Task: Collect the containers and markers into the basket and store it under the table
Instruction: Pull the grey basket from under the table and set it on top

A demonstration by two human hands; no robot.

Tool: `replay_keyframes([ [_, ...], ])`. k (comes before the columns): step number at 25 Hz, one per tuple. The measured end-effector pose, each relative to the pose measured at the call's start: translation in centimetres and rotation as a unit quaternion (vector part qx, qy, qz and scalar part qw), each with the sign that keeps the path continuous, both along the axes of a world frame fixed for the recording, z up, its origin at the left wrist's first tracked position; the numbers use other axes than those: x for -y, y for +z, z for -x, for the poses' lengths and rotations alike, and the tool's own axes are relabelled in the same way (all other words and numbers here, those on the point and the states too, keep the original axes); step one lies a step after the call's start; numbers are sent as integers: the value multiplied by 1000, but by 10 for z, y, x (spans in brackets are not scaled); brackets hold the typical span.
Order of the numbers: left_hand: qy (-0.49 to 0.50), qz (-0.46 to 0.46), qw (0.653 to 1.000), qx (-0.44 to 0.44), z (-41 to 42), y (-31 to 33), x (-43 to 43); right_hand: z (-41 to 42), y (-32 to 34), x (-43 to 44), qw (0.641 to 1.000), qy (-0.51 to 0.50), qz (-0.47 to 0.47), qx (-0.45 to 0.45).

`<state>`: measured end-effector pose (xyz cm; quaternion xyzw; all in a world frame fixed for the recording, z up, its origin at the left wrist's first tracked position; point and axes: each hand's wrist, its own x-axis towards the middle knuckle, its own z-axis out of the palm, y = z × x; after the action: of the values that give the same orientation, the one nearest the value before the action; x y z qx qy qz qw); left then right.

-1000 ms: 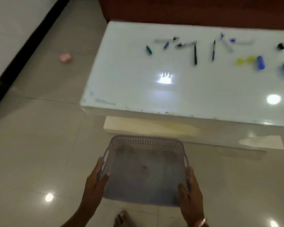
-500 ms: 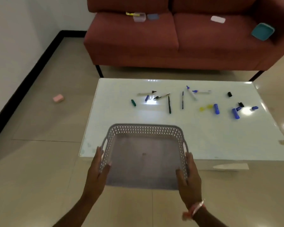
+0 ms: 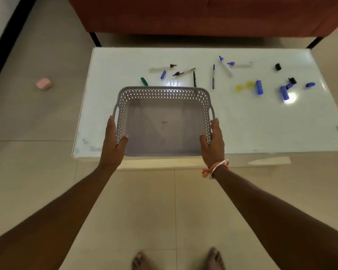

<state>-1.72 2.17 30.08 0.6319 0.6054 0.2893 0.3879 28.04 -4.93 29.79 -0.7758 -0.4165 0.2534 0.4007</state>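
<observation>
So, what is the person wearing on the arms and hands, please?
Both forearms are bare, with no sleeves in view. The right hand has a thin silver bangle and an orange thread at the wrist. The left hand wears nothing: no ring, watch or glove.

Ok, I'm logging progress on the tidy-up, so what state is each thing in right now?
basket: empty, held over the near table edge by both side walls.
left hand: gripping the basket's left wall.
right hand: gripping the basket's right wall.
markers: scattered on the table, several uncapped, none collected.
loose caps: lying apart from the markers.
table: glossy top, markers and caps spread across its far half.
pink object: on the floor, left of the table.
</observation>
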Motion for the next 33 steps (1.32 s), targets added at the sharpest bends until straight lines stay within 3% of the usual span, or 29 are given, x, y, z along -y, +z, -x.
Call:
replay_keyframes([
  [11,-4,-63,984,-168,-13,-9,-2,-8,-4,-18,999,19,10,26],
  [20,-16,-65,975,-210,-11,-15,-9,-10,-12,-17,1000,12,15,7],
  [23,3,-84,953,-292,-15,-9,-5,-6,-2,-14,994,17,5,105],
  [25,-36,-117,937,-327,-26,0,6,5,8,-6,968,108,-3,226],
  [29,-230,-165,888,-363,-45,-4,43,36,10,22,862,368,63,344],
  [31,-255,-162,862,-408,-46,-12,50,38,2,30,834,388,88,383],
  [33,-257,-149,853,-429,-46,-14,50,38,-2,29,827,378,97,404],
])
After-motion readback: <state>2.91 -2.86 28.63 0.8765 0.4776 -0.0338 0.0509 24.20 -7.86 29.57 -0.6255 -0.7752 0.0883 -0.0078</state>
